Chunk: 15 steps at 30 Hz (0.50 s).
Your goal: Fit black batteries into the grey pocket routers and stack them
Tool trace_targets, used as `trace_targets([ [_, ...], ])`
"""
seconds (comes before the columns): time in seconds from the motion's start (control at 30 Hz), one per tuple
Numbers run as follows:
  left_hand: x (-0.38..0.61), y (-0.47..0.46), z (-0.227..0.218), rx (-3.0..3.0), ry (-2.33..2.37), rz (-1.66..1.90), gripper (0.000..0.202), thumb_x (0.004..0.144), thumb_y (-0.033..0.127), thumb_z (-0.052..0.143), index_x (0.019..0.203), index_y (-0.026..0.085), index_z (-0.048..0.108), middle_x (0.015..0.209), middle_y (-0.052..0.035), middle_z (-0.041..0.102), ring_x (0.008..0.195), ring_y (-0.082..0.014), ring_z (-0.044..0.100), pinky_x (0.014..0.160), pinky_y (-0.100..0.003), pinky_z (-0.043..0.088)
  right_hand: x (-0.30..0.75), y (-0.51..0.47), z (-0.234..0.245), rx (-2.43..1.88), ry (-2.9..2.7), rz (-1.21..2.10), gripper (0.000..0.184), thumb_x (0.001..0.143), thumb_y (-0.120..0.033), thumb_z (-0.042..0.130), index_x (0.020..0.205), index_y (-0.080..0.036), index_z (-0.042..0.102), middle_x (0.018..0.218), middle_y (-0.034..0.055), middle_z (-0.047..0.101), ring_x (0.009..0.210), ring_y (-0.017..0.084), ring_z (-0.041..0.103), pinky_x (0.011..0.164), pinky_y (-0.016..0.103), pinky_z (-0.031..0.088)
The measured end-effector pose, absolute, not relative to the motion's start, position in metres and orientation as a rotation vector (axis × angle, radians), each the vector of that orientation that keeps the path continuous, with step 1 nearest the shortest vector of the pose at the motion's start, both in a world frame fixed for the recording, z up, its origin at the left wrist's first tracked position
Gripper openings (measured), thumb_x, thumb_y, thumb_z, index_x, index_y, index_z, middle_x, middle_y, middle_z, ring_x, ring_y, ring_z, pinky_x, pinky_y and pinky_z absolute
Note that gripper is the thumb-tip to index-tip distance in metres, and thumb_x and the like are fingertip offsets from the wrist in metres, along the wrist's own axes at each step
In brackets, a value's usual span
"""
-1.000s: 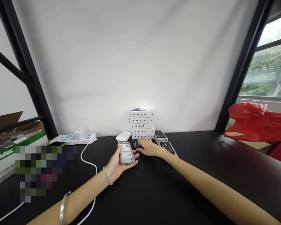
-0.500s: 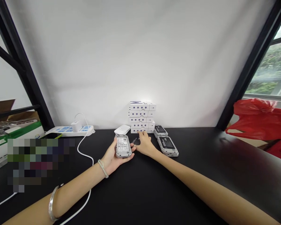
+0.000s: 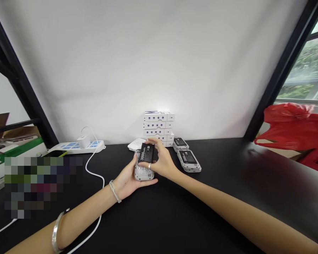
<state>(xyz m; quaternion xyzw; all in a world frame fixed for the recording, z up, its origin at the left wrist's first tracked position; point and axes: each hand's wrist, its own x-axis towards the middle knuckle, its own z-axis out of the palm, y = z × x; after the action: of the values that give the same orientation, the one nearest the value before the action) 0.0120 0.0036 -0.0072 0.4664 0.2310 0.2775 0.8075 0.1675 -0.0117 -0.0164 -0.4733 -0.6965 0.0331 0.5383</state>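
Observation:
My left hand [image 3: 127,178] holds a white handheld device [image 3: 144,175], its back uncovered and a printed label partly showing. Between the thumb and fingers of my right hand [image 3: 163,159] is a black battery [image 3: 146,153] marked 3000, tilted over the device and covering its upper part. Whether the battery touches the device I cannot tell. To the right of my right hand lie stacked devices [image 3: 189,158] with black batteries in their backs, and more such devices [image 3: 180,144] sit behind them. White covers [image 3: 135,144] lie just behind the held device.
White boxes [image 3: 155,125] are stacked against the wall. On the left a power strip [image 3: 69,147] carries a white charger [image 3: 83,142], whose cable [image 3: 93,172] runs forward beside my left arm. A carton [image 3: 39,145] stands far left, a red plastic bag [image 3: 294,132] far right.
My right hand has lifted the black battery from the table and brought it left over the device. My left hand has shifted slightly right with the device.

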Motion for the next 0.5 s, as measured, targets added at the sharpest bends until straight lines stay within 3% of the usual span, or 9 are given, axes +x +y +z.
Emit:
trace_targets([
  [0.2,0.012,0.003,-0.009,0.999,0.478,0.558,0.047,0.074,0.058,0.045,0.113,0.032,0.049,0.120,-0.0024,0.056,0.109,-0.0224,0.056,0.114,-0.064,0.028,0.164,-0.004,-0.028,-0.999,-1.682,0.451,0.085,0.055,-0.040,0.073,0.125,-0.018,0.030,0.121,0.0061,0.038,0.114,0.006,0.042,0.102,0.020,0.038],
  [0.33,0.011,0.005,-0.011,0.987,0.488,0.563,0.045,0.074,0.052,0.052,0.110,0.026,0.051,0.111,-0.0045,0.059,0.107,-0.0217,0.057,0.113,-0.063,0.031,0.163,-0.003,-0.031,-1.000,-1.668,0.566,0.085,0.053,-0.040,0.074,0.124,-0.019,0.031,0.123,0.0054,0.038,0.115,0.007,0.041,0.098,0.018,0.040],
  [0.5,0.010,0.005,-0.013,0.971,0.510,0.587,0.041,0.074,0.049,0.056,0.109,0.028,0.050,0.113,-0.0039,0.058,0.109,-0.0204,0.057,0.114,-0.060,0.032,0.160,-0.010,-0.027,-1.015,-1.649,0.635,0.058,0.077,-0.053,0.050,0.121,-0.018,0.037,0.122,0.0059,0.040,0.114,0.005,0.043,0.090,0.014,0.042],
])
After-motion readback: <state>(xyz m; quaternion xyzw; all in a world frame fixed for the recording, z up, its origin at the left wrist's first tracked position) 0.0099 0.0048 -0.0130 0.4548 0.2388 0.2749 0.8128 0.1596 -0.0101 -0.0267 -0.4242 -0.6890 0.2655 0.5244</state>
